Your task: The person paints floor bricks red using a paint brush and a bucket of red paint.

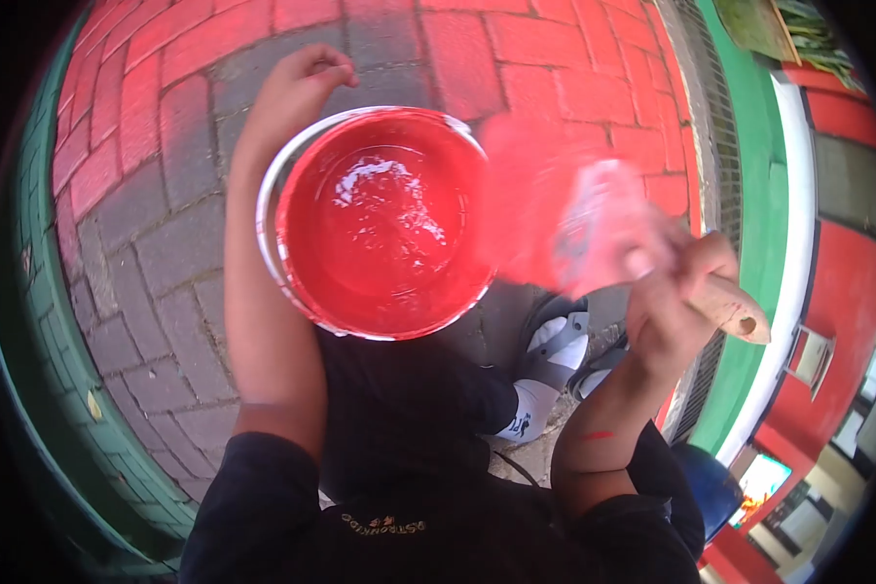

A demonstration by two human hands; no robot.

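A round bucket (384, 224) of wet red paint hangs or rests in front of my body, its rim smeared red and white. Beyond its left rim is my left hand (307, 86), fingers curled, with what it holds, if anything, hidden. To the right of the bucket, my right hand (679, 287) grips a paintbrush (735, 308) by its wooden handle. The red-coated brush head, blurred by motion, is beside the bucket's right rim. A red streak marks my right forearm.
Paving bricks (161, 321) lie below, many painted red toward the top. A green kerb (68, 389) runs along the left. On the right are a drain grate (725, 175), a green strip (754, 127) and a red wall (837, 282). Sandaled feet (558, 341) show below.
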